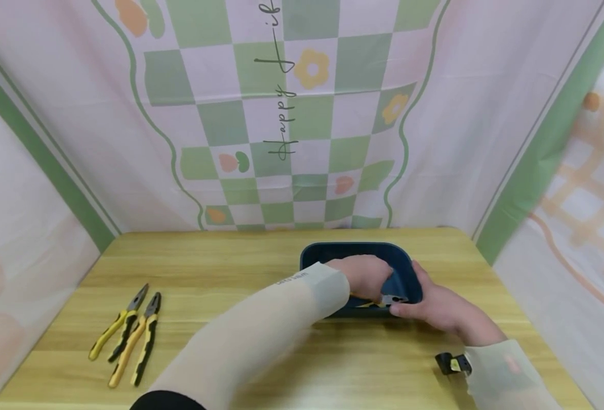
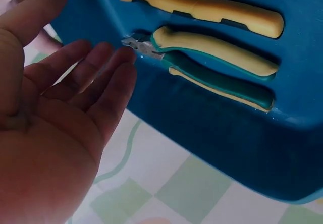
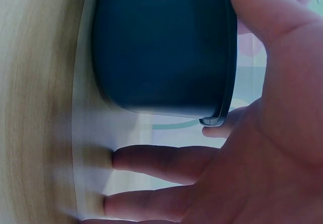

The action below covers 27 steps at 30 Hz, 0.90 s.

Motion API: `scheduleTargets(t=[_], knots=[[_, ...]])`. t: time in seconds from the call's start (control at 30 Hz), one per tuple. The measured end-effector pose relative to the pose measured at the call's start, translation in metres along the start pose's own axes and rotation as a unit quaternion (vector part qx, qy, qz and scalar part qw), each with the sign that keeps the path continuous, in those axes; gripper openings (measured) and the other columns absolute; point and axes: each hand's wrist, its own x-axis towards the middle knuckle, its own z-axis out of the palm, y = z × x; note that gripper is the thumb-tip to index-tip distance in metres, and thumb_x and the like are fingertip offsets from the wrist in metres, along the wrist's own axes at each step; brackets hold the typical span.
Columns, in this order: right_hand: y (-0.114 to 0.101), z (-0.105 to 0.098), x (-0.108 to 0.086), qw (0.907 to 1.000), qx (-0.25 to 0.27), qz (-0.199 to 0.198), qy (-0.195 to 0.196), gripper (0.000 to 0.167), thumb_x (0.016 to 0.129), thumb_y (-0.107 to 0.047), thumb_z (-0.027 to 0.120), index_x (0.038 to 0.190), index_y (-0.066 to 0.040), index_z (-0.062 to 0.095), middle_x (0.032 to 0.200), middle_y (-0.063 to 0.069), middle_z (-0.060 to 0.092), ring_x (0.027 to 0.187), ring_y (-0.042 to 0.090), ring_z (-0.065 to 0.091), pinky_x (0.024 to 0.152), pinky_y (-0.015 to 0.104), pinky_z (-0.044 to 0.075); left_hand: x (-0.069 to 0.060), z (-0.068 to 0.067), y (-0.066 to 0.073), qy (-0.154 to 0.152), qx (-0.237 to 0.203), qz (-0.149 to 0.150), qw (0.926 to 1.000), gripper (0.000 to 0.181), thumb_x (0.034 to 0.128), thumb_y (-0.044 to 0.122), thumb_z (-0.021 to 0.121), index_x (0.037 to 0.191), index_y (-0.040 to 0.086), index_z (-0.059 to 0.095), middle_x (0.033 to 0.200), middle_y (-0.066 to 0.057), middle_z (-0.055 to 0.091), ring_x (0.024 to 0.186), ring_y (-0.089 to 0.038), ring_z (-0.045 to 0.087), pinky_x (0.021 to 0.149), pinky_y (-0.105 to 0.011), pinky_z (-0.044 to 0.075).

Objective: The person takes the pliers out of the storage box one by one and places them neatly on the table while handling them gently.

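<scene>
A dark blue bin stands on the table. My left hand reaches inside it. In the left wrist view this hand has slightly bent fingers, their tips beside the jaws of the pliers with cream and green handles; whether they touch is unclear. A tool with orange handles lies alongside in the bin. At the bin's right near corner is my right hand, thumb along the rim. The right wrist view shows this hand with extended fingers spread beside the bin wall.
On the left of the wooden table lie two pliers, one with yellow and black handles, the other with orange and black ones. A small black device is at the right sleeve. Patterned curtains surround the table.
</scene>
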Motion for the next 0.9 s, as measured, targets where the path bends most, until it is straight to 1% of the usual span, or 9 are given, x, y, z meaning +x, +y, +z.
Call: scheduleTargets(t=[0.07, 0.2, 0.27, 0.37, 0.43, 0.53, 0.6, 0.67, 0.9], knots=[[0.0, 0.0, 0.0, 1.0, 0.001, 0.002, 0.0, 0.127, 0.086, -0.056, 0.073, 0.153, -0.001, -0.02, 0.148, 0.046, 0.018, 0.129, 0.061, 0.032, 0.101, 0.068, 0.031, 0.002, 0.003, 0.001, -0.003, 0.009, -0.007, 0.9999, 0.034, 0.0886, 0.034, 0.078, 0.12, 0.024, 0.068, 0.117, 0.013, 0.063, 0.095, -0.006, 0.054, 0.094, -0.026, 0.043], [0.0, -0.001, 0.0, 1.0, 0.005, 0.0, -0.003, 0.127, 0.086, -0.055, 0.073, 0.153, -0.001, -0.021, 0.148, 0.045, 0.017, 0.13, 0.061, 0.031, 0.101, 0.068, 0.03, 0.007, 0.008, 0.005, -0.007, 0.027, -0.013, 0.9995, 0.028, 0.0919, 0.035, 0.073, 0.117, 0.024, 0.068, 0.12, 0.011, 0.063, 0.096, -0.007, 0.054, 0.097, -0.026, 0.041], [0.0, -0.001, 0.0, 1.0, 0.007, -0.002, -0.005, 0.127, 0.086, -0.055, 0.073, 0.153, -0.001, -0.021, 0.149, 0.045, 0.017, 0.131, 0.061, 0.03, 0.102, 0.068, 0.03, 0.007, 0.01, 0.007, -0.009, 0.027, -0.019, 0.9994, 0.022, 0.0946, 0.033, 0.07, 0.115, 0.024, 0.068, 0.119, 0.011, 0.063, 0.095, -0.009, 0.054, 0.096, -0.026, 0.042], [0.001, -0.001, 0.001, 0.9999, 0.01, -0.004, -0.006, 0.127, 0.086, -0.055, 0.073, 0.153, -0.002, -0.021, 0.15, 0.044, 0.015, 0.131, 0.06, 0.03, 0.102, 0.068, 0.03, 0.006, 0.011, 0.01, -0.017, 0.014, -0.037, 0.9991, 0.018, 0.097, 0.031, 0.067, 0.114, 0.024, 0.07, 0.116, 0.011, 0.063, 0.092, -0.012, 0.054, 0.094, -0.027, 0.043], [0.002, -0.001, 0.001, 0.9999, 0.012, -0.004, -0.005, 0.127, 0.086, -0.055, 0.073, 0.153, -0.002, -0.021, 0.15, 0.044, 0.015, 0.131, 0.06, 0.031, 0.102, 0.067, 0.03, 0.005, 0.012, 0.011, -0.024, 0.019, -0.045, 0.9985, 0.017, 0.0979, 0.031, 0.066, 0.113, 0.023, 0.071, 0.114, 0.01, 0.064, 0.09, -0.012, 0.054, 0.092, -0.027, 0.043], [0.001, 0.0, 0.001, 0.9999, 0.009, -0.003, -0.003, 0.127, 0.086, -0.056, 0.073, 0.153, -0.002, -0.02, 0.149, 0.045, 0.018, 0.13, 0.059, 0.034, 0.1, 0.067, 0.032, 0.005, 0.016, 0.009, -0.036, 0.042, -0.055, 0.997, 0.015, 0.1001, 0.029, 0.063, 0.112, 0.023, 0.07, 0.113, 0.01, 0.063, 0.09, -0.012, 0.055, 0.092, -0.028, 0.043], [0.0, 0.0, 0.0, 1.0, 0.004, 0.0, -0.002, 0.127, 0.085, -0.057, 0.072, 0.153, -0.003, -0.02, 0.147, 0.046, 0.021, 0.128, 0.059, 0.036, 0.099, 0.067, 0.034, 0.005, 0.021, 0.005, -0.042, 0.062, -0.057, 0.9956, 0.016, 0.1018, 0.027, 0.059, 0.112, 0.023, 0.07, 0.116, 0.01, 0.063, 0.093, -0.01, 0.055, 0.093, -0.028, 0.043], [-0.001, 0.001, 0.0, 1.0, -0.002, 0.003, 0.0, 0.127, 0.085, -0.059, 0.072, 0.154, -0.003, -0.02, 0.146, 0.046, 0.023, 0.127, 0.059, 0.037, 0.098, 0.067, 0.035, 0.007, 0.025, 0.001, -0.046, 0.071, -0.059, 0.9947, 0.017, 0.103, 0.025, 0.056, 0.112, 0.024, 0.07, 0.118, 0.01, 0.063, 0.096, -0.009, 0.056, 0.094, -0.028, 0.043], [0.0, 0.001, -0.001, 0.9999, -0.007, 0.006, 0.005, 0.128, 0.084, -0.059, 0.072, 0.154, -0.004, -0.019, 0.146, 0.045, 0.024, 0.127, 0.058, 0.038, 0.098, 0.066, 0.035, 0.013, 0.033, -0.006, -0.045, 0.088, -0.041, 0.9942, 0.017, 0.1036, 0.025, 0.054, 0.107, 0.023, 0.071, 0.118, 0.009, 0.064, 0.099, -0.009, 0.059, 0.093, -0.028, 0.045]])
